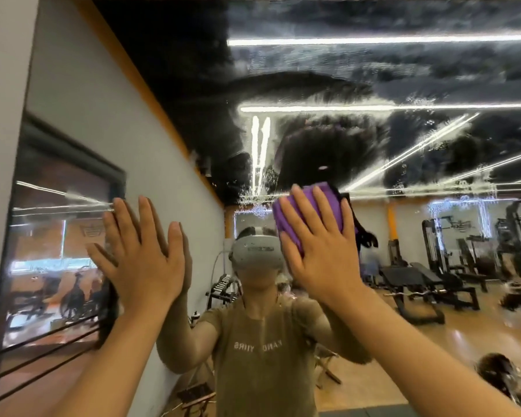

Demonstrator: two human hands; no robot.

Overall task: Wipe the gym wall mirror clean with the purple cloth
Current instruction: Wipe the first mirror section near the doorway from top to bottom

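The wall mirror (pixel 373 85) fills nearly the whole view. Its upper and right parts carry white smears and wet streaks. A folded purple cloth (pixel 328 203) lies flat against the glass at centre right. My right hand (pixel 319 245) presses on the cloth with straight, spread fingers; its palm covers the cloth's lower part. My left hand (pixel 142 254) rests flat on the bare glass to the left of the cloth, fingers straight, touching its own reflection. Both forearms reach up from the bottom of the view.
The mirror's left edge meets a grey wall strip (pixel 0 115). In the glass I see a person wearing a headset, weight benches (pixel 418 281), racks and a wooden floor, all reflections from behind me.
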